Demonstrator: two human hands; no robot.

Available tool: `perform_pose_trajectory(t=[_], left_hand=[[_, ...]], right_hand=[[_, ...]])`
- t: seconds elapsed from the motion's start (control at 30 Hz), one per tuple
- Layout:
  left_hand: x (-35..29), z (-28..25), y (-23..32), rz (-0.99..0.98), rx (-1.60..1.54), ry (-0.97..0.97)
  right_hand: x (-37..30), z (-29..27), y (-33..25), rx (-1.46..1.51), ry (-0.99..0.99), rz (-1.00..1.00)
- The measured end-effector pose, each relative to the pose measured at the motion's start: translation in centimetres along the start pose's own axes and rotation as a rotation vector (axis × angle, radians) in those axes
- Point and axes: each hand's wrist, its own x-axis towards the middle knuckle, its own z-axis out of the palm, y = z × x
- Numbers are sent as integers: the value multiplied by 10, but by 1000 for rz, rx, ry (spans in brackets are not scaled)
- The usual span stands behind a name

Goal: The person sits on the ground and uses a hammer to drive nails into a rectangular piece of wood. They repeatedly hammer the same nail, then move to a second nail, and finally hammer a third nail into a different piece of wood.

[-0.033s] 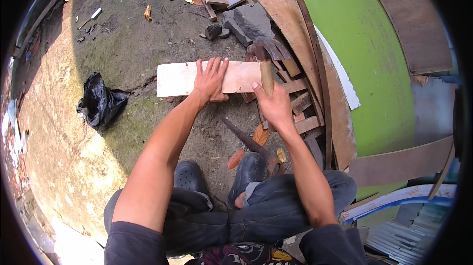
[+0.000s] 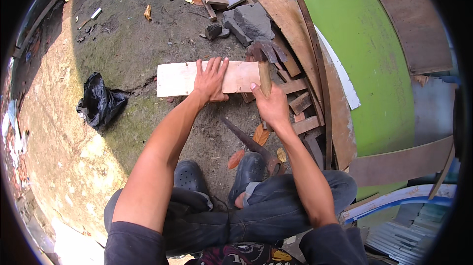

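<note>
"What's the left hand [image 2: 211,85] doing?"
"Its fingers are lying spread across a flat, pale wooden board [image 2: 173,80] over rough ground [image 2: 133,31]."
"And the right hand [image 2: 272,106]?"
"Gripping a rusty-headed hammer [image 2: 265,73] by its wooden handle."

The left hand [image 2: 211,81] hides part of the pale wooden board [image 2: 175,78], whose right end lies behind the claw hammer [image 2: 265,72]; the right hand [image 2: 274,106] covers the hammer's grip; corrugated sheets [image 2: 409,233] are cut off lower right; debris [image 2: 13,122] along the ground's [image 2: 148,33] left edge is too small to tell
</note>
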Motion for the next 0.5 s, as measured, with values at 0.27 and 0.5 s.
perform_pose_trajectory(t=[0.27,0.5], left_hand=[[2,-1,-9,3,18,-48],[9,-3,-3,51,-7,-42]], right_hand=[[6,-24,-21,-22,-451,533],[-23,15,16,-52,-111,231]])
